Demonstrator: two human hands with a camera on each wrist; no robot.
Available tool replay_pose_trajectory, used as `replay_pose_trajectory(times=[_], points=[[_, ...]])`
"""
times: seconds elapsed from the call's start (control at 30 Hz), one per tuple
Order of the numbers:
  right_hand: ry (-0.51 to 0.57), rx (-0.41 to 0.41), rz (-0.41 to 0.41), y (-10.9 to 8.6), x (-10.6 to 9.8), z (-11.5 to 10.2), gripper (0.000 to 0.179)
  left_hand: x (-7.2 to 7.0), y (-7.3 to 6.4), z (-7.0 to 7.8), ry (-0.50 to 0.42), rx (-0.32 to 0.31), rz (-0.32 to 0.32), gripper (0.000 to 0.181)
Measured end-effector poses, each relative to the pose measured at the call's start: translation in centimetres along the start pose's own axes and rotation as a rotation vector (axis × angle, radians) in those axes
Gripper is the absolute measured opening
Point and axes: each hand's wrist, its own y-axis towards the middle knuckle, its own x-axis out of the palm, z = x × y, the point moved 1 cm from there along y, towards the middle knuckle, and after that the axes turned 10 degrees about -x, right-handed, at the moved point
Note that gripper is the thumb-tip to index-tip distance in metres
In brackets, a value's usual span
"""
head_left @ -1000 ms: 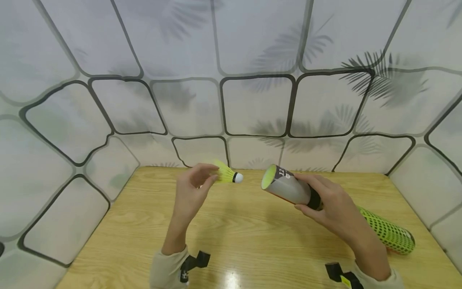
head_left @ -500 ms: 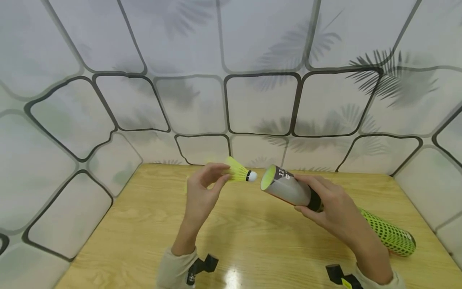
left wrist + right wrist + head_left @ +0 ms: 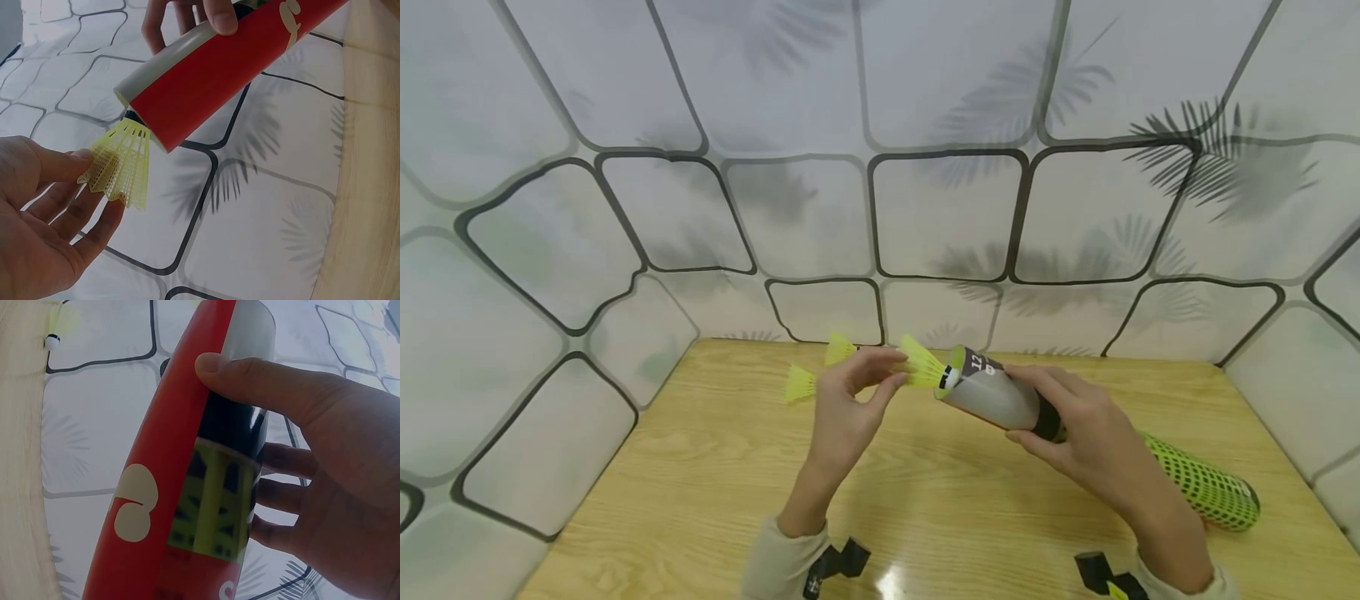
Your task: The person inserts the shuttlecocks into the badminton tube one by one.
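My left hand (image 3: pixel 850 408) pinches a yellow shuttlecock (image 3: pixel 924 365) by its skirt, thumb and fingertips on the rim. In the left wrist view the shuttlecock (image 3: pixel 122 159) has its cork end at the mouth of a shuttlecock tube (image 3: pixel 206 81), the white tip hidden behind the tube's edge. My right hand (image 3: pixel 1086 433) grips that tube (image 3: pixel 1000 396) around its body, tilted with the mouth toward the left hand. Seen from the right wrist, the tube (image 3: pixel 150 437) is red, grey and black, and my right thumb lies across it.
Two more yellow shuttlecocks lie behind the left hand, one shuttlecock (image 3: pixel 800 383) at its left and another shuttlecock (image 3: pixel 838 347) farther back. A green, black-dotted cylinder (image 3: pixel 1206 483) lies on the wooden table (image 3: pixel 700 500) beside the right forearm. A patterned backdrop (image 3: pixel 940 217) stands behind.
My left hand has carried the shuttlecock rightward, from a gap away to the mouth of the tube. The right hand and tube have shifted only slightly.
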Motion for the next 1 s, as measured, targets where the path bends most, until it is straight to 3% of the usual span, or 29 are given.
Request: replay_pose_trajectory(times=[1.0], points=[[0.013,-0.022,0.001,0.2,0.6,0.0,0.078,2.4,-0.8,0.4,0.026,-0.03,-0.083,0.019]])
